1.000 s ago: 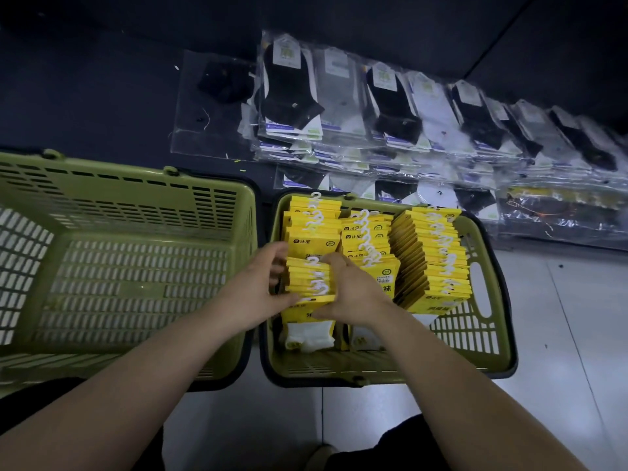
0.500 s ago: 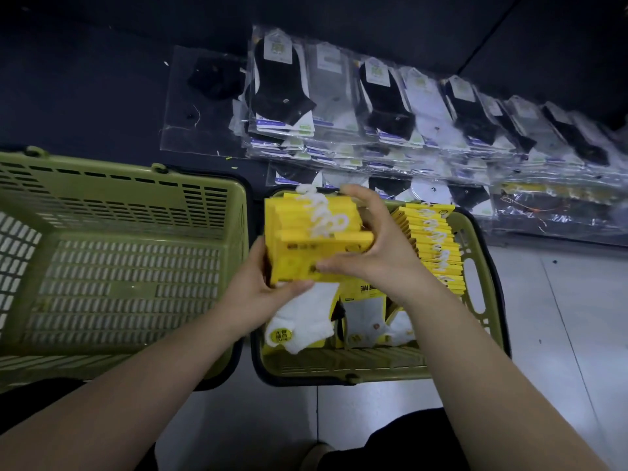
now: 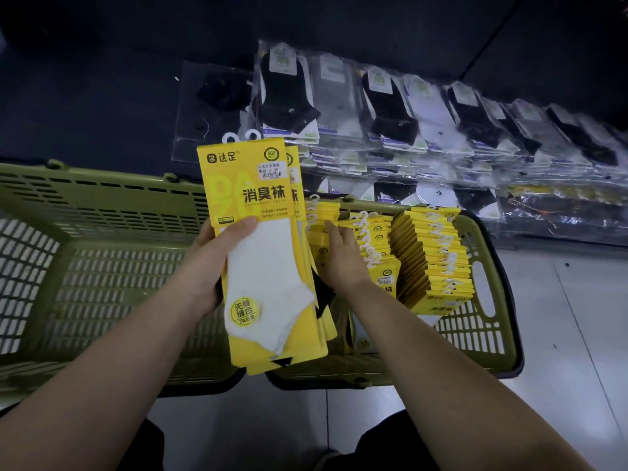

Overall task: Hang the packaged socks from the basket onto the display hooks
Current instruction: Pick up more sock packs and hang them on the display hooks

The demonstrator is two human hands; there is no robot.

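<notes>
My left hand [image 3: 207,266] grips a stack of yellow sock packs [image 3: 261,253], held upright, thumb across the front pack's white sock; white plastic hangers stick out at the top. My right hand [image 3: 343,256] reaches into the right green basket [image 3: 489,294], fingers curled on the yellow packs [image 3: 431,253] standing in rows there. Whether it grips one I cannot tell. No display hooks are visible.
An empty green basket [image 3: 85,260] stands on the left, touching the right one. Behind both, clear-bagged black, grey and white socks [image 3: 390,110] lie in overlapping rows against a dark base. Grey tiled floor [image 3: 577,317] extends to the right.
The stack has come up out of the right basket and now stands upright in my left hand alone. My right hand let go of it and went back down into the basket.
</notes>
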